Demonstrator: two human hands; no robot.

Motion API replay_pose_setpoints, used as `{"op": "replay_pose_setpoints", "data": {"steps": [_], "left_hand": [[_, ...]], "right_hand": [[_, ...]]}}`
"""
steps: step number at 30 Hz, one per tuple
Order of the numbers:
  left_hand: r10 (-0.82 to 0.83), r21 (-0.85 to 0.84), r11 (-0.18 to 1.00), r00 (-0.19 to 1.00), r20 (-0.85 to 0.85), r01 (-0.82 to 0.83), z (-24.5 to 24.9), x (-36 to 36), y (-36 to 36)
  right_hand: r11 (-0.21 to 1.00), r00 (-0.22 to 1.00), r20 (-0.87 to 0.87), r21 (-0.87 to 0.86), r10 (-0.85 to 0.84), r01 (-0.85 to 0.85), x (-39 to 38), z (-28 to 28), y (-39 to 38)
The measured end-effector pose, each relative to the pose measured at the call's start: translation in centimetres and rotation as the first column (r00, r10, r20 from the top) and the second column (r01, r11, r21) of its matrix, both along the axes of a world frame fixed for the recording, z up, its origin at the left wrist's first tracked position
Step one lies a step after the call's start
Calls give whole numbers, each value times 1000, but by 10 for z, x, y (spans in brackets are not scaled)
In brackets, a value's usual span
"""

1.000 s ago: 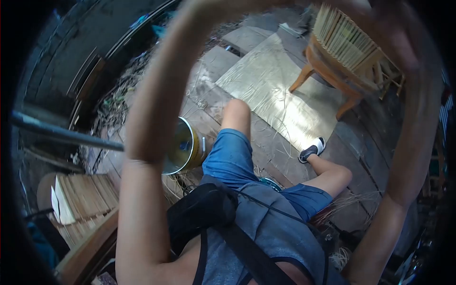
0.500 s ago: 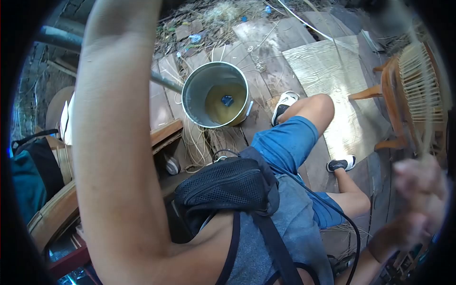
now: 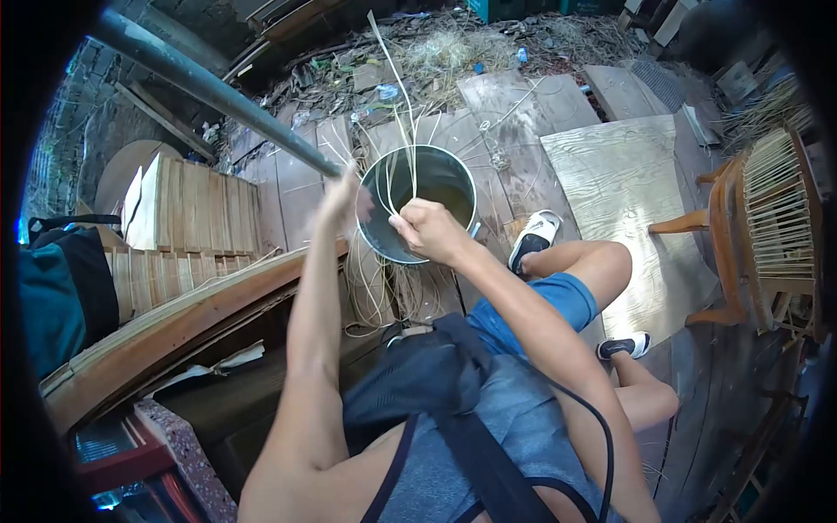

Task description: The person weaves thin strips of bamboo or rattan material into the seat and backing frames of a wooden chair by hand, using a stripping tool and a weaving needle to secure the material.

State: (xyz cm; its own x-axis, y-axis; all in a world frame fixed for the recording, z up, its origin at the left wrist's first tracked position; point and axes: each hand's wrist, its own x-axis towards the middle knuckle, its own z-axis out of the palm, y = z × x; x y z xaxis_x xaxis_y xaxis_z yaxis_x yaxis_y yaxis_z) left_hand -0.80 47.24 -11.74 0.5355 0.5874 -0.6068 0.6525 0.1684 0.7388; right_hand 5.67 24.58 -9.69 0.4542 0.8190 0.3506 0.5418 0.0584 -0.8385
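My right hand [image 3: 427,229] is closed around a bundle of thin, pale cane strips [image 3: 411,157] in front of the bucket's opening. The strips fan upward from the fist, one long end rising past the far rim, and others loop to its left. My left hand [image 3: 340,205] is at the left side of the rim, beside the grey pole; motion blur smears its fingers. The grey metal bucket [image 3: 468,187] stands on the boards with murky, yellowish liquid [image 3: 449,202] inside, partly hidden by my right hand and the strips.
A grey pole [image 3: 218,96] slants down toward the bucket. On the right stands a wooden chair [image 3: 728,227] strung with cane. A pale sheet [image 3: 610,166] covers some floorboards. Wooden pieces [image 3: 187,205] and a curved plank [image 3: 174,331] are at left. Loose strips [image 3: 370,288] lie below the bucket.
Both hands have come to the bucket. My right hand has moved left from near the chair, with the strips. My left arm, earlier raised close to the camera, has dropped, bringing its hand into view.
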Motion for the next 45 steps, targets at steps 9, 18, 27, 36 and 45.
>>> {"op": "replay_pose_setpoints", "data": {"steps": [9, 18, 27, 36, 45], "left_hand": [[407, -563, 807, 860, 308, -180, -21, -11, -7], [-111, 504, 668, 742, -661, 548, -130, -184, -3], [-395, 61, 574, 341, -853, 816, -207, -208, -37], [-589, 182, 292, 327, -739, 939, -192, -173, -31], [-752, -284, 159, -70, -655, 946, -47, -56, -167]], "right_hand": [[971, 931, 315, -202, 186, -126, -35, -10, -3], [975, 1000, 18, -221, 12, -8, 9, -3, -144], [652, 538, -376, -337, -754, 679, 3, 24, -373], [474, 178, -573, -422, -800, 773, -78, -106, -461], [449, 547, -149, -762, -824, 467, -107, -108, -441]]}}
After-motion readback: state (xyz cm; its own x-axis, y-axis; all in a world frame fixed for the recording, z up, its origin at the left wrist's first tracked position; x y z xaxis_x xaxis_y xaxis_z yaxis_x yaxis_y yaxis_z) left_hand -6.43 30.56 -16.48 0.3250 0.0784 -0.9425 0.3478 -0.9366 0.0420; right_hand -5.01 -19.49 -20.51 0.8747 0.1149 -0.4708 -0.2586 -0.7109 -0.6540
